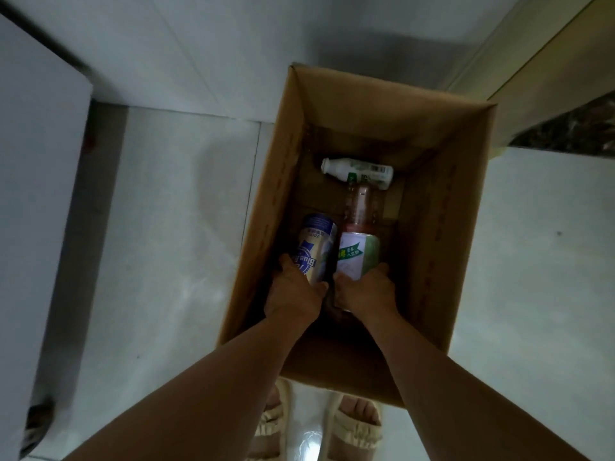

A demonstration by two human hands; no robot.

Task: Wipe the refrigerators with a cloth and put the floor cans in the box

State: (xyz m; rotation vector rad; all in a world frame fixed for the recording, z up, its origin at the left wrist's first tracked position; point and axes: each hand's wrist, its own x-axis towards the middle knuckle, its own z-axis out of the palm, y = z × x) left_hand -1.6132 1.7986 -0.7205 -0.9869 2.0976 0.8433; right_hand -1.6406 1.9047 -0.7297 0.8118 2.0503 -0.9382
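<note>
An open cardboard box (442, 207) stands on the floor in front of me. Both my arms reach down into it. My left hand (293, 291) grips a blue and cream beer can (312, 247). Beside it, my right hand (364, 291) grips a white and green can (357, 252). The two cans sit side by side near the box's bottom. Farther in lie a clear bottle with reddish liquid (359, 204) and a white plastic bottle (357, 171) on its side.
A white refrigerator (36, 201) stands at the left. Pale glossy floor tiles (183, 227) surround the box. A beige door frame (532, 68) and a dark stone sill (575, 128) are at the upper right. My sandalled feet (316, 424) are just behind the box.
</note>
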